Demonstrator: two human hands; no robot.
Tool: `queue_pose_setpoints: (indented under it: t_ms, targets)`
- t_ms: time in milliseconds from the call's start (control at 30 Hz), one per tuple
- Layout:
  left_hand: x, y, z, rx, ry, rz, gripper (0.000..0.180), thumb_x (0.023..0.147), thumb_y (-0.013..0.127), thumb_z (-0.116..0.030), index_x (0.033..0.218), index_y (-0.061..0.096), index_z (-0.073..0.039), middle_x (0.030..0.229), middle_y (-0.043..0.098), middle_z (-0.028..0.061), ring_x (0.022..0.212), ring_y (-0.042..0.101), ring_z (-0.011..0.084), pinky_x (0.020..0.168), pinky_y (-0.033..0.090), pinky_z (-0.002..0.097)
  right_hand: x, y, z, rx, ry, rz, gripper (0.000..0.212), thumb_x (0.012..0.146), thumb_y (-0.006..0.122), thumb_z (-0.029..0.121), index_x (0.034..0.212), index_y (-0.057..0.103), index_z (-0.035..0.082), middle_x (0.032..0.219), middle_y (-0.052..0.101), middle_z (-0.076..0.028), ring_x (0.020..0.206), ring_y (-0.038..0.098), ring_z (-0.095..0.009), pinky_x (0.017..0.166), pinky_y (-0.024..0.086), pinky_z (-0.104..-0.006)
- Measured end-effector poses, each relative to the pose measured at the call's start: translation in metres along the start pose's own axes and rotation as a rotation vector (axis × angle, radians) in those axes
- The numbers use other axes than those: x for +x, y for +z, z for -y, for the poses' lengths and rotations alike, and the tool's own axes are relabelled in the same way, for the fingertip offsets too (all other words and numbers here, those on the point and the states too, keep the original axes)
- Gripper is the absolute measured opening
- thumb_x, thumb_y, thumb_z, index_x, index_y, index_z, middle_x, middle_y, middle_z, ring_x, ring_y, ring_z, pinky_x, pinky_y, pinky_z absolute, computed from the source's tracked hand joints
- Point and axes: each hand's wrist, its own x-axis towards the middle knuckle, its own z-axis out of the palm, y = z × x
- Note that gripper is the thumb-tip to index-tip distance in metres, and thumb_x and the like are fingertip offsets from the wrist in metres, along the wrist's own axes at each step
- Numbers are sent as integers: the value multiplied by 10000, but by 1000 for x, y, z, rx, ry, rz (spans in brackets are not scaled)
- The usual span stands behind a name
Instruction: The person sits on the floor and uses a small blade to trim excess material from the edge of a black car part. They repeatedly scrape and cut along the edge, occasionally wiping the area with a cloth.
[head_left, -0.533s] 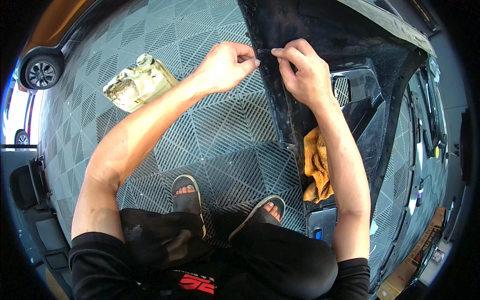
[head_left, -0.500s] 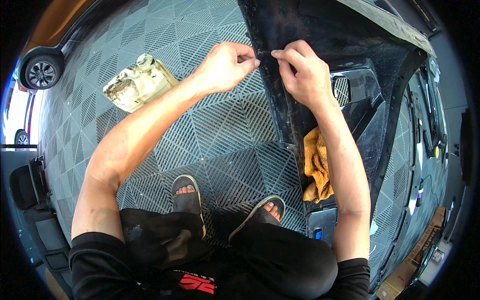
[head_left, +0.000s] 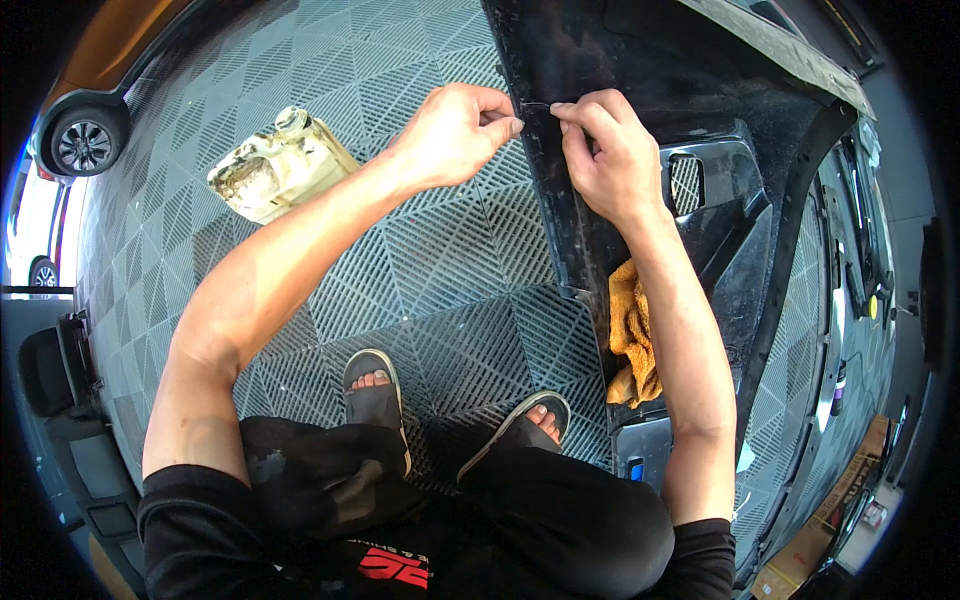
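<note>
A thin strip [head_left: 535,104] is pinched between the two hands, at the near edge of a large black panel [head_left: 640,60] lying on the grey grid floor [head_left: 400,250]. The left hand [head_left: 455,130] is closed to a narrow pinch on the strip's left end, off the panel's edge; the right hand [head_left: 600,150] is closed likewise on the right end, resting on the panel itself. The strip's long axis runs from hand to hand, left to right. Both hands are equally near it. An orange rag [head_left: 630,340] lies below the right forearm; a clear bottle [head_left: 275,165] lies left of the left forearm, well apart.
</note>
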Motion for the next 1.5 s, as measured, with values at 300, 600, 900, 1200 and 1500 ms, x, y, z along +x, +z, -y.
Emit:
queue_pose_setpoints:
  t_ms: [300,600,900,1200,1500]
  targets:
    - [2,1,0,11,-11,9,282,1025,733,-252,1057,778,25,873,766,81,822,680,128,770,566,342,-2,5,-2,32,19,-30,185,925,743,72,1088,792,144,1023,720,-74,879,762,-314,724,625,-429]
    - [4,1,4,14,22,8,292,1029,727,-257,1062,779,28,901,787,102,845,706,145,785,579,353,-5,6,-3,116,6,-59,198,914,749,56,1090,790,138,1019,718,-70,884,757,-302,729,623,-413]
    - [1,-1,1,22,14,8,279,1028,717,-238,1062,778,31,891,784,98,848,707,144,790,577,353,-5,7,-2,32,13,-33,205,910,750,51,1089,791,144,1017,716,-71,878,756,-299,727,623,-413]
    - [1,-1,-1,16,3,17,277,1033,709,-233,1065,778,33,904,787,103,856,717,149,793,583,354,1,5,-1,60,-11,-65,196,916,752,63,1086,791,152,1020,717,-70,840,756,-309,705,624,-422]
    - [1,0,3,20,25,-7,284,1035,708,-238,1060,775,37,902,783,99,857,711,149,804,580,351,-6,6,-2,98,36,-35,199,906,759,62,1081,792,150,1021,716,-69,830,755,-297,702,624,-417]
